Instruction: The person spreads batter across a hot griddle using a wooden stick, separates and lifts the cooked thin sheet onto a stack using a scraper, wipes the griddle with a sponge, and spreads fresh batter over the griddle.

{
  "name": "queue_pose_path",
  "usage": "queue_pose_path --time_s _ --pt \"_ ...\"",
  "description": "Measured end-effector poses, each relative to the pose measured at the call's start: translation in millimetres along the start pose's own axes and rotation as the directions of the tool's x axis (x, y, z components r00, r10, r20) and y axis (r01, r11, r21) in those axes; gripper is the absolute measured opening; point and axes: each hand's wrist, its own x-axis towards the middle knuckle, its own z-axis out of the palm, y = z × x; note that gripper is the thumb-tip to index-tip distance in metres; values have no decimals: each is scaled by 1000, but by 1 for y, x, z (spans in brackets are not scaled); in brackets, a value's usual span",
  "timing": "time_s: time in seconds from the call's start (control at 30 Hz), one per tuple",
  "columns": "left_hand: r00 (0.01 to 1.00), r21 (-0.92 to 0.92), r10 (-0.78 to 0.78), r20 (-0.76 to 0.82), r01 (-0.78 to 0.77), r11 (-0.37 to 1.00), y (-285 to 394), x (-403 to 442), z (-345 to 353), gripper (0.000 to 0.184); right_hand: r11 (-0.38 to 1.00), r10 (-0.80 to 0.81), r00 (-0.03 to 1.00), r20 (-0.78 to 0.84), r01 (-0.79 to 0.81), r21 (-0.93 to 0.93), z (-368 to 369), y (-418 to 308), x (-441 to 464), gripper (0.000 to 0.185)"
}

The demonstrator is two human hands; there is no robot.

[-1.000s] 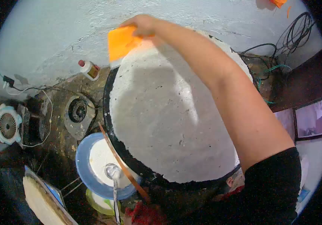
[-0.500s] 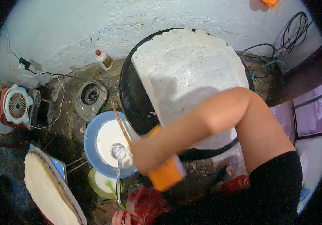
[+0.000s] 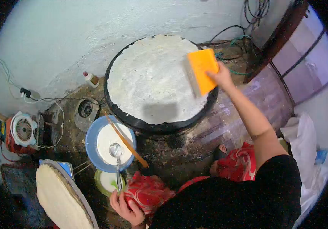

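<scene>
My right hand (image 3: pixel 221 76) grips a flat orange scraper (image 3: pixel 203 70) over the right side of a large round black griddle (image 3: pixel 160 128). A white layer of batter (image 3: pixel 148 76) covers nearly all of the griddle's top. My left hand (image 3: pixel 128 210) is low in view by my knee, fingers apart, close to the handle end of a metal ladle (image 3: pixel 119 171). The ladle's cup is over white batter in a blue basin (image 3: pixel 91 147), its handle crossing the rim. A wooden stick (image 3: pixel 127 143) also leans across the basin.
A green bowl (image 3: pixel 99 187) of white liquid stands below the basin. Stacked pale flatbreads (image 3: pixel 59 196) lie at lower left. Near the wall are a bottle (image 3: pixel 91 79), a small stove-like ring (image 3: pixel 85 110) and a blower (image 3: pixel 22 129). Cables (image 3: pixel 244 38) hang at upper right.
My right hand has swung from beside the basin to the griddle's right side with the scraper. White now covers the griddle's formerly dark left part. The view has shifted, showing more of my left hand.
</scene>
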Motion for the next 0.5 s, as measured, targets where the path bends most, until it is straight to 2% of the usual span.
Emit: queue_pose_path --time_s 0.03,0.07,0.1,0.17,0.2,0.27,0.37,0.43,0.5 --pt "1000 -2 14 3 -14 1000 -1 -5 -1 34 993 89 989 -119 -97 -61 -16 23 13 45" --pt "1000 -19 -1 -23 0 1000 -4 -8 4 33 945 187 965 -184 -228 -234 -33 33 21 44" --pt "999 -36 -16 -50 14 999 -7 -12 8 32 946 189 962 -195 -232 -228 -42 54 23 44" --pt "996 -46 -15 -92 11 999 -10 -17 13 30 920 327 934 -143 -349 -178 -42 98 24 43" --pt "996 -36 -27 -88 24 999 -9 -17 13 32 858 365 917 -163 -399 -322 -47 57 1 47" --pt "994 -61 -60 -91 55 997 -4 -18 13 37 857 380 910 -164 -413 -308 -36 43 -24 48" --pt "993 -95 -39 -114 28 995 -3 -18 16 32 871 388 911 -137 -411 -267 -21 17 -74 44" --pt "993 -71 -10 -120 1 997 -3 -17 16 32 895 408 905 -122 -423 -139 5 22 -110 43" --pt "990 -56 -7 -138 -1 998 -3 -17 18 31 925 377 925 -55 -379 -33 16 -20 -157 43"
